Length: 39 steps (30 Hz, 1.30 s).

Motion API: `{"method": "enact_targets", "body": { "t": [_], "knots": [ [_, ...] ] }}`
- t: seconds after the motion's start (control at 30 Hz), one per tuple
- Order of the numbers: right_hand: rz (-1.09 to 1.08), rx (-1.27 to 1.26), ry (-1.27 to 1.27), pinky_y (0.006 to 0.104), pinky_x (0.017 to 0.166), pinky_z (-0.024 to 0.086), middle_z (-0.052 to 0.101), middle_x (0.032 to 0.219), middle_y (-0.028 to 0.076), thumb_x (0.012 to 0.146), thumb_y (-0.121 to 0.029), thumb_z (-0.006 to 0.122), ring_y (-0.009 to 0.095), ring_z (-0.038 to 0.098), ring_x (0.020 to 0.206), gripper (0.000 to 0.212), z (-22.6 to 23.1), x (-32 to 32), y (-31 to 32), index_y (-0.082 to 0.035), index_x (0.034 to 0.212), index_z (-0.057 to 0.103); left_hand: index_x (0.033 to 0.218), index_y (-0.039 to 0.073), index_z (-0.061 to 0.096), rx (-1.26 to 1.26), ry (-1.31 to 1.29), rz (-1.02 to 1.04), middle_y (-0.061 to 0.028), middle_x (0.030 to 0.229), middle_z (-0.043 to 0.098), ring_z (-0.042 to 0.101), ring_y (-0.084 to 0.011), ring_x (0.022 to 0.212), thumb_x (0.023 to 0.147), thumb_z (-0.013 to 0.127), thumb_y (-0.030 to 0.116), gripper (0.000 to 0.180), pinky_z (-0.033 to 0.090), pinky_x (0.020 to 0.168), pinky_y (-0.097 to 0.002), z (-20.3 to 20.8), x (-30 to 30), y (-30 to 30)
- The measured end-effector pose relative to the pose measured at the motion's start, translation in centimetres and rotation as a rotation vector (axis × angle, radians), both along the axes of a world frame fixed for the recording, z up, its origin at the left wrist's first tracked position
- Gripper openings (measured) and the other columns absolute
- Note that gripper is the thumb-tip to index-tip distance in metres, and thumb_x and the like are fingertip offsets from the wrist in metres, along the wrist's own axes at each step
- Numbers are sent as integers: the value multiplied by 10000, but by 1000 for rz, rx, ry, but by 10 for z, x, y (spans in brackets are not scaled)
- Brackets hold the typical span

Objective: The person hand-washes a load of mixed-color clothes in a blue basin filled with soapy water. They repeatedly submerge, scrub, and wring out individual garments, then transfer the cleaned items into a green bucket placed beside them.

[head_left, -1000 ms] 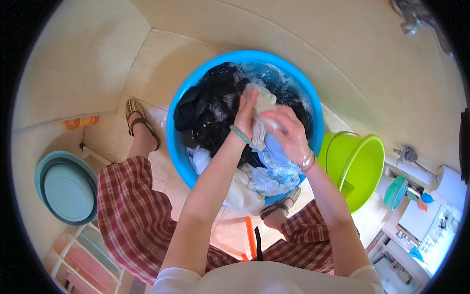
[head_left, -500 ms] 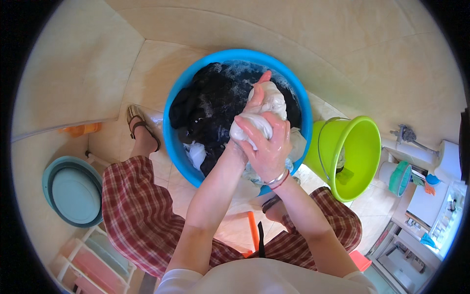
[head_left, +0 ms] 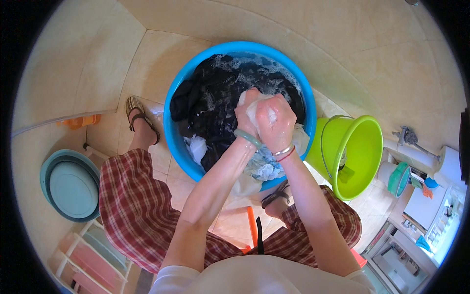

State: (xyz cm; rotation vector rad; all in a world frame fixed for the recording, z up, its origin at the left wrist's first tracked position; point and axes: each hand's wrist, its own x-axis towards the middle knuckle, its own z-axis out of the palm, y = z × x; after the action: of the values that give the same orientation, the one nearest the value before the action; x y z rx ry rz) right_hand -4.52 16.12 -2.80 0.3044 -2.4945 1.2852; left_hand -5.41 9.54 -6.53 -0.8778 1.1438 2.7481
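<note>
A blue basin (head_left: 171, 142) holds dark wet clothes (head_left: 210, 98) in sudsy water. Over its right half, my left hand (head_left: 245, 117) and my right hand (head_left: 278, 122) are pressed together, both closed around a wet white cloth (head_left: 253, 109). Most of that cloth is hidden by my fingers, so its kind does not show. A green bangle (head_left: 248, 139) is on my left wrist, a silver bracelet (head_left: 284, 150) on my right. Below my hands, pale wet laundry (head_left: 267, 166) lies against the near rim. A small white cloth (head_left: 197, 148) sits at the basin's left side.
To the right stands a lime-green bucket (head_left: 360, 157), tilted in view, with something dark inside. Stacked grey-blue basins (head_left: 73, 193) are at the left, above a white rack (head_left: 93, 255). A tiled wall (head_left: 293, 24) curves behind the basin. An orange bar (head_left: 252, 225) shows between my knees.
My hands have come together and lower, closing over the white cloth that was bunched and more exposed before. The bangle on my left wrist is now visible.
</note>
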Motion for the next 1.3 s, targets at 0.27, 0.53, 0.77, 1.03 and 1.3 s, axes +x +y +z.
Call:
{"method": "enact_targets", "body": {
  "t": [0.27, 0.53, 0.77, 1.03, 1.3],
  "knots": [
    [-298, 101, -330, 433, 615, 465, 601, 719, 207, 855, -262, 587, 404, 584, 678, 241, -79, -29, 65, -41, 766, 626, 877, 60, 633, -19, -345, -70, -22, 803, 610, 561, -114, 755, 845, 622, 259, 202, 468, 704, -272, -5, 9, -8],
    [13, 383, -67, 415, 906, 420, 516, 1195, 162, 874, -213, 571, 341, 494, 1066, 385, -71, -68, 64, -84, 1234, 528, 1421, 156, 382, -1032, 170, -388, -163, 1208, 452, 500, -268, 1112, 836, 672, 187, 654, 430, 920, -348, -60, -16, -36],
    [199, 794, -406, 448, 945, 419, 441, 1297, 174, 822, -184, 583, 391, 461, 1107, 514, -137, -62, 37, -90, 1313, 466, 1467, 216, 300, -1111, 193, -588, -242, 1284, 418, 447, -383, 1178, 815, 544, -12, 733, 379, 1001, -396, -116, -20, -38],
    [257, 976, -314, 428, 946, 444, 475, 1303, 194, 847, -174, 528, 362, 473, 1177, 508, -177, -77, 31, -57, 1331, 428, 1315, 50, 481, -609, -123, -543, -213, 1131, 572, 544, -311, 1036, 892, 525, 148, 437, 425, 912, -385, -132, -50, -16],
    [96, 362, -399, 431, 912, 452, 552, 1190, 176, 894, -110, 455, 341, 550, 1062, 370, -158, -81, 18, -52, 1255, 516, 1350, 10, 403, -952, 163, -559, -169, 1122, 601, 580, -279, 992, 909, 562, 235, 520, 471, 843, -365, -191, -48, -17]
  ]
}}
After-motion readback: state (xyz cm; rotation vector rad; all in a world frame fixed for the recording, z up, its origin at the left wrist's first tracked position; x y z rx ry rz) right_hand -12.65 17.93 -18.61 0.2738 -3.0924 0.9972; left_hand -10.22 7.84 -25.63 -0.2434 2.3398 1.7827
